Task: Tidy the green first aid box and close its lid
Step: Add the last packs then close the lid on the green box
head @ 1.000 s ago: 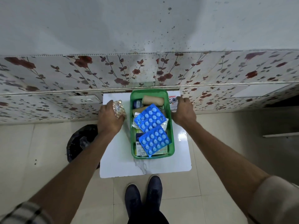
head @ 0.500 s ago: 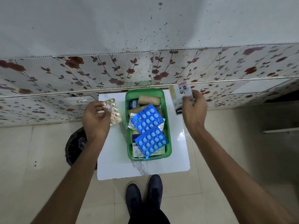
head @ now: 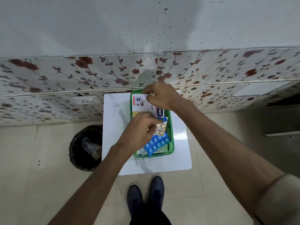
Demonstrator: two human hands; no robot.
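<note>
We're seeing one green box (head: 171, 143) mid-frame, one blue blister strip (head: 158, 142); left hand (head: 139, 130) pinching gold strip (head: 159, 128), right hand (head: 160, 95) gripping white packet (head: 141, 103).

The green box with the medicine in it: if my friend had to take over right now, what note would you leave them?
Left hand: pinching a small gold foil pill strip over the open green plastic first aid box.
Right hand: holding a white cardboard plaster packet flat across the box's far end.
In the box: a blue blister pack of tablets on top of other packets. The box sits on a white marble-look table.
Done: most items are inside.
Left: let go of both items, settle them flat, close the lid. No lid is in view.
</note>
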